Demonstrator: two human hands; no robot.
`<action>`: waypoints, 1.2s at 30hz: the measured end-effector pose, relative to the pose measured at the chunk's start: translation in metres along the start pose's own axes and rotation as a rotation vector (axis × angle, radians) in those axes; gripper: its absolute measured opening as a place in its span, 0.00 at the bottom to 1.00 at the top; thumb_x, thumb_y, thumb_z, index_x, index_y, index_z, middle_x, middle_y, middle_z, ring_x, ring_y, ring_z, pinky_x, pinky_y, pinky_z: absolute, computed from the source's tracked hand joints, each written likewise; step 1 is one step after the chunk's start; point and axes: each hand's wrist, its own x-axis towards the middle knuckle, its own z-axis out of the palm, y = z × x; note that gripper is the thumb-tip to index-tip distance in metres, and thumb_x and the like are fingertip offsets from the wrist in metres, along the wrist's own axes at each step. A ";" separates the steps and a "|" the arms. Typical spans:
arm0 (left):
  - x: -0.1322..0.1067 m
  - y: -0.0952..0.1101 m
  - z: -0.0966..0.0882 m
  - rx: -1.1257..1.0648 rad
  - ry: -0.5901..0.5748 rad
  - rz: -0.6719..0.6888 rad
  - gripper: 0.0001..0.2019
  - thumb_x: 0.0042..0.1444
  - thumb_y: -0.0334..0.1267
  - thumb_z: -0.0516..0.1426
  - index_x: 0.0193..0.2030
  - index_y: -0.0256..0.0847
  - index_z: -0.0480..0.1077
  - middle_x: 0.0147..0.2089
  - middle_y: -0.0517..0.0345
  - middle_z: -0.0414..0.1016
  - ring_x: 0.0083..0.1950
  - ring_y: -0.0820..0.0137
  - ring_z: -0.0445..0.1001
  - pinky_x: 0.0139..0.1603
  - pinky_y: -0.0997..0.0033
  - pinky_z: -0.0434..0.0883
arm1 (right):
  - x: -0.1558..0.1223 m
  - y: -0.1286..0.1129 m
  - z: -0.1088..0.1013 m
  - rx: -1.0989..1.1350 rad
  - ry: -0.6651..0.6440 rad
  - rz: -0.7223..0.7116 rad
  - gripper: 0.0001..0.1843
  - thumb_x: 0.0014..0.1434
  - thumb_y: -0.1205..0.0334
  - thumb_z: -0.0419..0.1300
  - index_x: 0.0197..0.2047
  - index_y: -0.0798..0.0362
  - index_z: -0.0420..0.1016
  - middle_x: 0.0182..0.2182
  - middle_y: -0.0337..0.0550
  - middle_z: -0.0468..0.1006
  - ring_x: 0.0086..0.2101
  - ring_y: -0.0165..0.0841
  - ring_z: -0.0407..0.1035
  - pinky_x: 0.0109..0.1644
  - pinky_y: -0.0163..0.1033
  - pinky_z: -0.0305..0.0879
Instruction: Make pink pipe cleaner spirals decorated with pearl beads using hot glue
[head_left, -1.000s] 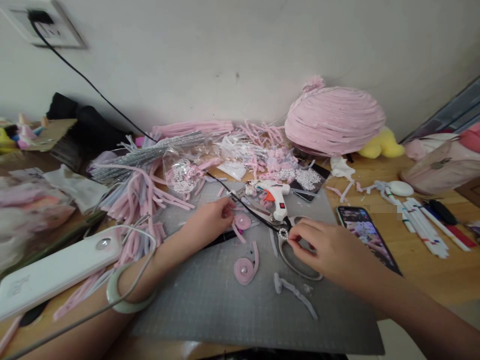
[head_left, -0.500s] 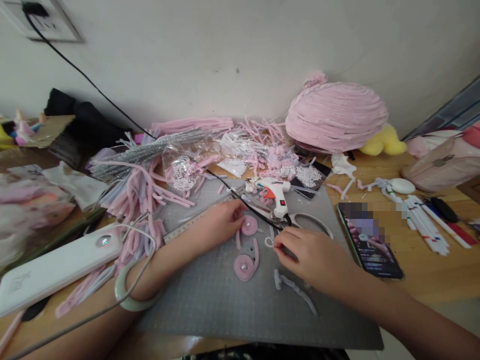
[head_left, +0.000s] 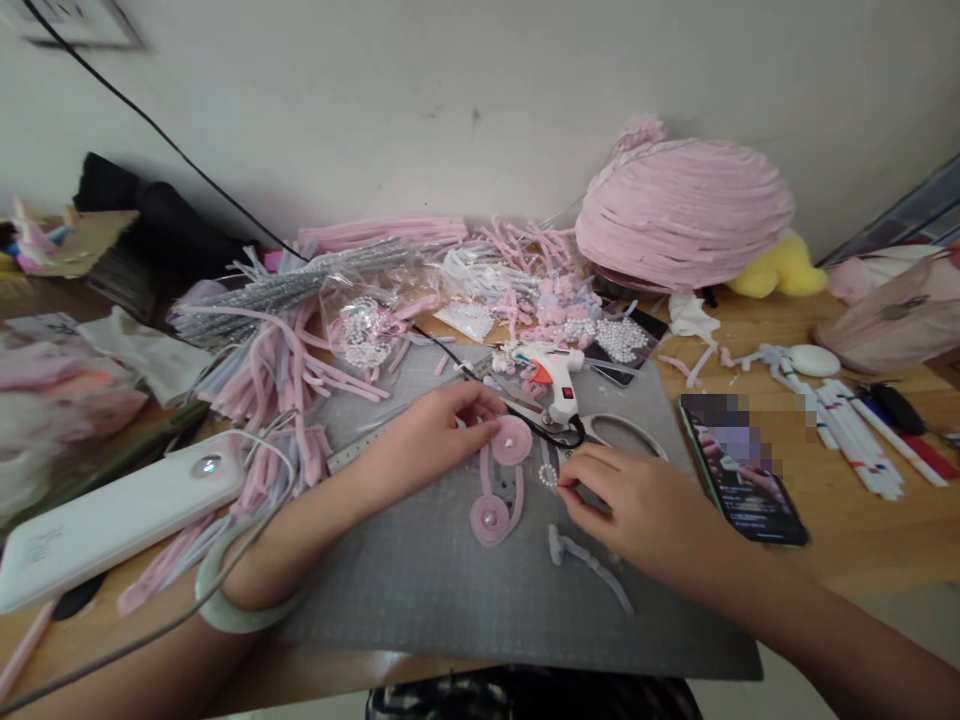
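My left hand (head_left: 450, 430) pinches the left edge of a pink fuzzy pipe-cleaner coil (head_left: 513, 442) with a pearl at its centre. Below it on the grey cutting mat (head_left: 390, 590) lies a second pink coil (head_left: 490, 520), also with a pearl and a curved tail. My right hand (head_left: 626, 495) has its thumb and finger closed on a small loop of white beads (head_left: 549, 477). Close in front of that hand is a bent lilac pipe-cleaner piece (head_left: 592, 570). Behind both hands, a white glue gun (head_left: 556, 378) rests over scissors (head_left: 626, 432).
A black cord (head_left: 450, 355) runs across the mat. Pipe cleaners (head_left: 262, 350), bagged beads (head_left: 364, 330) and a big pink bundle (head_left: 682, 215) line the back. A white power bank (head_left: 120, 520) stands left, its cable crossing my left arm; a phone (head_left: 742, 480) and markers (head_left: 859, 440) lie right.
The upper pink coil has shifted right in my left hand's pinch. My right hand and bead loop have moved slightly right. The black cord now bends beside the glue gun's handle. The view has tilted slightly.
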 end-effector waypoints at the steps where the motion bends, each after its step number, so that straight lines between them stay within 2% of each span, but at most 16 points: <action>1: -0.002 0.000 -0.004 -0.059 0.011 -0.016 0.11 0.51 0.42 0.54 0.38 0.39 0.69 0.32 0.59 0.73 0.34 0.70 0.70 0.34 0.72 0.66 | -0.001 -0.001 0.001 0.016 -0.017 -0.027 0.07 0.58 0.66 0.52 0.33 0.53 0.70 0.30 0.40 0.73 0.30 0.30 0.67 0.34 0.35 0.57; 4: -0.009 -0.003 -0.013 -0.190 0.000 -0.057 0.12 0.51 0.43 0.55 0.38 0.38 0.68 0.32 0.59 0.72 0.33 0.70 0.71 0.34 0.71 0.67 | -0.001 -0.007 0.004 0.066 -0.101 -0.109 0.07 0.58 0.66 0.52 0.34 0.54 0.70 0.32 0.41 0.74 0.32 0.32 0.68 0.36 0.36 0.59; 6: -0.017 -0.007 -0.017 -0.215 -0.081 -0.092 0.11 0.50 0.43 0.56 0.35 0.38 0.68 0.30 0.59 0.72 0.32 0.71 0.70 0.33 0.71 0.67 | 0.001 -0.012 0.008 0.082 -0.140 -0.123 0.07 0.58 0.66 0.52 0.34 0.55 0.71 0.32 0.42 0.75 0.32 0.32 0.69 0.36 0.36 0.60; 9: -0.029 -0.013 -0.018 -0.247 -0.168 -0.138 0.09 0.50 0.43 0.56 0.33 0.39 0.68 0.29 0.60 0.72 0.32 0.71 0.70 0.33 0.72 0.67 | 0.006 -0.018 0.017 0.082 -0.127 -0.163 0.07 0.58 0.67 0.52 0.36 0.56 0.71 0.34 0.43 0.75 0.34 0.33 0.69 0.37 0.36 0.60; 13: -0.039 -0.019 -0.017 -0.287 -0.152 -0.177 0.10 0.50 0.44 0.56 0.33 0.39 0.69 0.29 0.60 0.72 0.32 0.71 0.70 0.33 0.72 0.66 | 0.014 -0.024 0.032 0.061 -0.111 -0.257 0.08 0.59 0.67 0.52 0.38 0.56 0.71 0.35 0.45 0.75 0.35 0.34 0.70 0.36 0.37 0.61; 18: -0.048 -0.023 -0.026 -0.281 -0.129 -0.224 0.12 0.49 0.46 0.57 0.33 0.39 0.68 0.31 0.58 0.73 0.33 0.69 0.71 0.34 0.70 0.67 | 0.019 -0.030 0.039 0.018 -0.131 -0.246 0.07 0.59 0.67 0.52 0.35 0.57 0.71 0.32 0.44 0.75 0.33 0.34 0.69 0.35 0.37 0.60; 21: -0.057 -0.027 -0.034 -0.211 -0.218 -0.226 0.11 0.50 0.46 0.56 0.32 0.40 0.69 0.30 0.59 0.74 0.32 0.69 0.71 0.33 0.71 0.67 | 0.020 -0.031 0.037 0.017 -0.122 -0.238 0.07 0.59 0.68 0.52 0.35 0.56 0.71 0.32 0.44 0.75 0.33 0.34 0.69 0.35 0.37 0.60; 23: -0.063 -0.032 -0.036 -0.076 -0.286 -0.231 0.10 0.52 0.45 0.54 0.33 0.41 0.70 0.28 0.60 0.73 0.30 0.70 0.70 0.29 0.74 0.65 | 0.021 -0.031 0.037 -0.005 -0.114 -0.237 0.06 0.58 0.68 0.53 0.34 0.56 0.71 0.31 0.44 0.74 0.33 0.34 0.69 0.35 0.37 0.59; 25: -0.068 -0.036 -0.035 0.098 -0.296 -0.225 0.10 0.54 0.44 0.53 0.34 0.42 0.71 0.26 0.61 0.71 0.27 0.71 0.68 0.26 0.75 0.63 | 0.023 -0.031 0.037 -0.042 -0.106 -0.256 0.06 0.58 0.68 0.53 0.32 0.56 0.71 0.30 0.43 0.74 0.31 0.34 0.68 0.34 0.38 0.58; 27: -0.071 -0.038 -0.032 0.261 -0.241 -0.198 0.10 0.55 0.43 0.52 0.36 0.43 0.72 0.29 0.61 0.73 0.29 0.70 0.69 0.27 0.74 0.63 | 0.026 -0.032 0.036 -0.080 -0.108 -0.296 0.05 0.58 0.68 0.54 0.31 0.55 0.70 0.29 0.43 0.73 0.30 0.34 0.67 0.32 0.38 0.58; 31: -0.073 -0.032 -0.025 0.471 -0.099 -0.087 0.11 0.57 0.41 0.50 0.41 0.42 0.71 0.41 0.57 0.73 0.37 0.67 0.71 0.35 0.71 0.65 | 0.033 -0.033 0.033 -0.122 -0.153 -0.345 0.03 0.57 0.68 0.55 0.31 0.54 0.70 0.29 0.42 0.73 0.30 0.35 0.66 0.32 0.38 0.57; 33: -0.072 -0.027 -0.020 0.483 -0.088 0.030 0.11 0.58 0.41 0.50 0.42 0.42 0.70 0.42 0.56 0.72 0.39 0.68 0.71 0.38 0.70 0.65 | 0.036 -0.034 0.032 -0.122 -0.175 -0.353 0.04 0.57 0.69 0.55 0.32 0.54 0.70 0.30 0.43 0.73 0.31 0.36 0.67 0.32 0.39 0.58; 36: -0.066 -0.023 -0.009 0.447 -0.155 0.220 0.11 0.59 0.40 0.50 0.41 0.41 0.71 0.39 0.55 0.72 0.41 0.68 0.70 0.41 0.71 0.65 | 0.039 -0.035 0.032 -0.112 -0.192 -0.364 0.05 0.57 0.70 0.54 0.33 0.55 0.71 0.30 0.44 0.73 0.31 0.36 0.67 0.34 0.39 0.59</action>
